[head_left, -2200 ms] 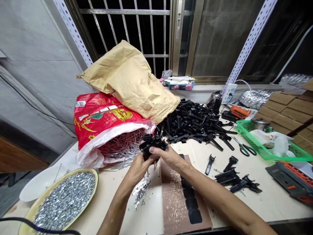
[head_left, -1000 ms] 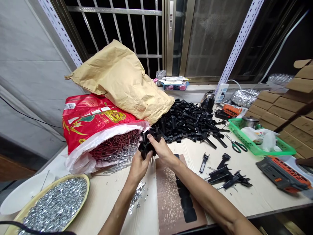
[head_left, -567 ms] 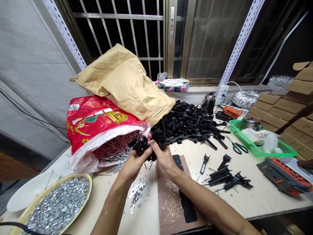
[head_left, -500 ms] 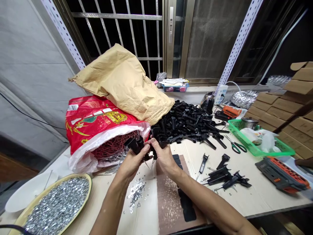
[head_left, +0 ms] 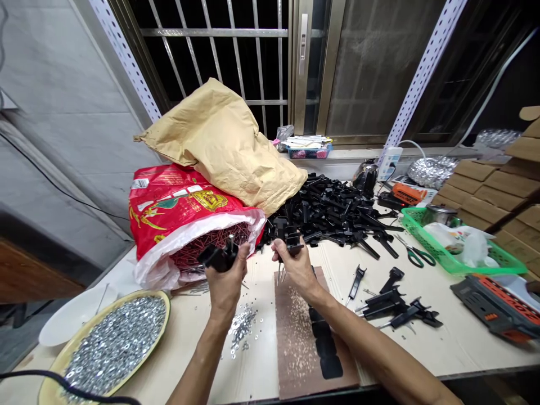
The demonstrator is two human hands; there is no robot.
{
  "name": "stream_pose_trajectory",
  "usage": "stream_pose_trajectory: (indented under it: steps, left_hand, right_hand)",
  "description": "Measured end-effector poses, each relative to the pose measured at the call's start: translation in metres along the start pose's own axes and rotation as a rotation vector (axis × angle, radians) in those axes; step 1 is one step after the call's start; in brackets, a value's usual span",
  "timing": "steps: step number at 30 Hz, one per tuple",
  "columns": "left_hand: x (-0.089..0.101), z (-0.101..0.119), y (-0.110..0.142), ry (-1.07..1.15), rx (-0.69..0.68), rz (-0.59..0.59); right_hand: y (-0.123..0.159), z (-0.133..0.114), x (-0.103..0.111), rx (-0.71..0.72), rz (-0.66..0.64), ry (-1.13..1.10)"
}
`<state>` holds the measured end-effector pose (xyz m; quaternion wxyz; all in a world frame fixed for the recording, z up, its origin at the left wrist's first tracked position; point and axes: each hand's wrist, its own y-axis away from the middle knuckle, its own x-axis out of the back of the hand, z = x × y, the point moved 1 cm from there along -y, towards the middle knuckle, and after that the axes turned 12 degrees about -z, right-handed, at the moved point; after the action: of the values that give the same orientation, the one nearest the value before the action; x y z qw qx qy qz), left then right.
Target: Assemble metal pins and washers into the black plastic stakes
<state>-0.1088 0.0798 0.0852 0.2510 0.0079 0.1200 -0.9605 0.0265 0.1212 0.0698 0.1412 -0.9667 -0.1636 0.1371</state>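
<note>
My left hand (head_left: 228,281) is closed around black plastic parts (head_left: 213,259), with thin metal rods showing among them. A short way to the right, my right hand (head_left: 297,267) grips more black plastic parts (head_left: 287,229), from which thin metal pins (head_left: 280,275) point down. The two hands are apart. Behind them spreads a large heap of similar black plastic parts (head_left: 333,211). An open red bag (head_left: 181,197) of long reddish screws (head_left: 211,247) lies behind my left hand. Loose washers (head_left: 243,326) are scattered on the table below it.
A yellow dish of washers (head_left: 118,343) and a white bowl (head_left: 76,315) stand at left. A brown board (head_left: 291,360) bears black pads (head_left: 327,349). Rightward lie parts with rods (head_left: 383,304), green-handled scissors (head_left: 417,256), a green basket (head_left: 459,267) and an orange-black power tool (head_left: 493,306).
My hands have moved apart: the left to the left and down, the right to the right. Each keeps black parts in its grip. The camera view has shifted slightly left.
</note>
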Motion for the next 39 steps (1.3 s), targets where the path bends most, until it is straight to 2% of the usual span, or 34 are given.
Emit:
stream_pose_trajectory:
  steps: [6, 10, 14, 16, 18, 20, 23, 26, 28, 31, 33, 35, 37, 39]
  left_hand:
    - [-0.001, 0.006, 0.01, 0.014, -0.075, -0.039]
    - [0.003, 0.012, 0.012, -0.051, -0.138, -0.15]
    - [0.009, 0.01, -0.005, 0.037, -0.054, -0.282]
    - [0.011, 0.004, -0.015, 0.175, -0.006, -0.234]
    - [0.012, -0.003, -0.02, 0.244, 0.025, -0.127]
    - [0.011, -0.007, -0.017, 0.242, 0.013, -0.081]
    - [0.007, 0.001, -0.005, 0.255, -0.03, -0.123]
    - [0.004, 0.016, 0.004, 0.28, -0.004, -0.18]
    - [0.001, 0.021, 0.004, 0.288, 0.045, -0.202]
    - [-0.003, 0.012, -0.004, 0.257, 0.217, -0.23]
    - [-0.007, -0.002, -0.009, 0.22, 0.315, -0.297]
    - [-0.013, -0.014, -0.013, 0.205, 0.34, -0.404]
    - [-0.019, -0.023, -0.016, 0.16, 0.309, -0.551]
    - [-0.025, -0.028, -0.02, -0.019, 0.194, -0.714]
  right_hand:
    - [0.002, 0.002, 0.004, -0.009, -0.006, 0.035]
    - [0.004, 0.0, 0.004, -0.01, -0.022, 0.063]
    - [0.006, -0.001, 0.002, -0.018, -0.032, 0.082]
    - [0.007, 0.0, 0.001, -0.029, -0.041, 0.077]
    - [0.008, 0.0, 0.0, -0.029, -0.047, 0.068]
    - [0.008, 0.001, -0.001, -0.022, -0.047, 0.066]
    - [0.007, 0.002, -0.002, -0.024, -0.043, 0.075]
    - [0.006, 0.005, -0.003, -0.039, -0.054, 0.071]
    - [0.005, 0.008, -0.003, -0.064, -0.046, 0.048]
    - [-0.002, 0.015, -0.006, -0.143, -0.01, -0.05]
    - [-0.009, 0.022, -0.011, -0.194, -0.011, -0.2]
    - [-0.018, 0.028, -0.016, -0.229, -0.004, -0.359]
    - [-0.028, 0.034, -0.02, -0.26, 0.067, -0.455]
    - [-0.036, 0.039, -0.021, -0.299, 0.153, -0.493]
